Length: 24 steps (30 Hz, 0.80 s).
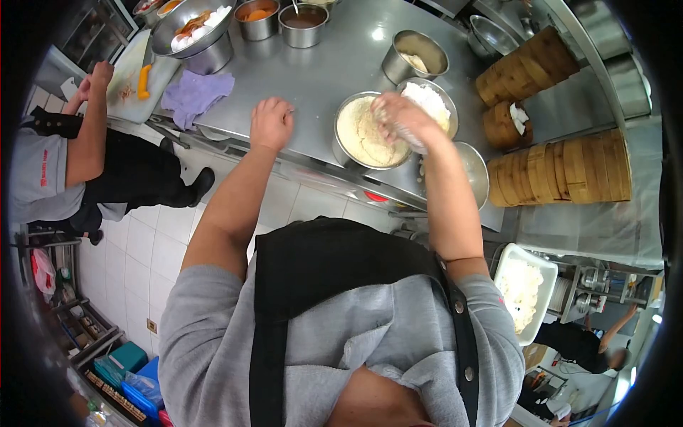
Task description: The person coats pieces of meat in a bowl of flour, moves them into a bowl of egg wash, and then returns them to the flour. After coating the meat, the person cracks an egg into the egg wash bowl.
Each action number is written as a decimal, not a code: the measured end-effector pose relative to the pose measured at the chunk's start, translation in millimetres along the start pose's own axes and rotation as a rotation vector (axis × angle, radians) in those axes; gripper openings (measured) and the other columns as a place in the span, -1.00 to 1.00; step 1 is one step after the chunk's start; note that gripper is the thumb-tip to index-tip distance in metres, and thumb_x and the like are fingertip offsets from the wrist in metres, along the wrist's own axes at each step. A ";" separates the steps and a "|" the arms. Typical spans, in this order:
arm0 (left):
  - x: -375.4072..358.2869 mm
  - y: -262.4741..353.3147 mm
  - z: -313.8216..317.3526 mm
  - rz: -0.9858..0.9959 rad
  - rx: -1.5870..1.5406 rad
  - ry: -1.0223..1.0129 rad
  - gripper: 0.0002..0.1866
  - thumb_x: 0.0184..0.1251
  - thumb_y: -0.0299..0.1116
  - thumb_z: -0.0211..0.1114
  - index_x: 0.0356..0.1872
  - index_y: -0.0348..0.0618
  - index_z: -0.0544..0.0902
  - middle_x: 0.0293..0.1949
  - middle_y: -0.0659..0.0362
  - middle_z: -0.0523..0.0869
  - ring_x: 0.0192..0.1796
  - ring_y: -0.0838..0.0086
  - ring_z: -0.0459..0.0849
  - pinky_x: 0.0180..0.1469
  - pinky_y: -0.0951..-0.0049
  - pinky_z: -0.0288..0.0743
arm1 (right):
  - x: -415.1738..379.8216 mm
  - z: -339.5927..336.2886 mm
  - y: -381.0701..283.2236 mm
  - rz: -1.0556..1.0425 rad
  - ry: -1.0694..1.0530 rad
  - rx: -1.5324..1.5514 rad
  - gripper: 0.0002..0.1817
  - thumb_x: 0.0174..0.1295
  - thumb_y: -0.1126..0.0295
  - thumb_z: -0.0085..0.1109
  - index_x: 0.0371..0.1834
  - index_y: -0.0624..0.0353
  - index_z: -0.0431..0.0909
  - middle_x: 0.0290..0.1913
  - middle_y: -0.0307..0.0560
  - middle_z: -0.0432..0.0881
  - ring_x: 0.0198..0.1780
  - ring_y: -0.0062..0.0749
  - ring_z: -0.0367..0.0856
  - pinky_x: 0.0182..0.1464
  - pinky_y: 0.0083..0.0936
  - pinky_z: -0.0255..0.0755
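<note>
My left hand rests on the steel counter near its front edge, its fingers curled in and nothing seen in them. Over the right side of a metal pot of pale yellow crumbs is my right hand, with pale crumbs or coating on its fingers. Its grip is blurred, and whatever it may hold cannot be made out. Just behind that hand sits a bowl of white powder, partly covered by it. A shallow metal bowl lies to the right of my right wrist.
Bamboo steamers stack at the right. Behind stands another metal pot. A purple cloth, a bowl with white items and a board with a yellow-handled knife lie at left, beside a co-worker. A white tub stands right.
</note>
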<state>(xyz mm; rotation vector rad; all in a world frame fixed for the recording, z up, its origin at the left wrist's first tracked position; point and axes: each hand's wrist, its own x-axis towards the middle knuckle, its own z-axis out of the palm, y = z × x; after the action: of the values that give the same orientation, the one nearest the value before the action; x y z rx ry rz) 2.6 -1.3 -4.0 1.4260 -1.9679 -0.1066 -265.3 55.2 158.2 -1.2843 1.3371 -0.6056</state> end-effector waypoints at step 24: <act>0.7 1.9 -2.8 0.001 -0.004 0.002 -0.89 0.09 -0.42 0.23 -0.34 0.01 0.65 -0.18 0.24 0.60 0.01 0.26 0.51 0.13 0.22 0.34 | -5.5 38.7 8.1 0.122 0.341 -1.129 -0.42 -0.01 0.29 0.36 0.04 0.37 0.39 0.02 0.33 0.53 0.07 0.05 0.58 0.11 -0.26 0.48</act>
<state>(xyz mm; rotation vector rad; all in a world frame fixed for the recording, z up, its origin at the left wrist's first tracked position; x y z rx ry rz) 2.6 -0.3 -0.7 1.4222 -1.9655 -0.1094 -233.7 74.8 143.6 -2.0017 2.1554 0.0989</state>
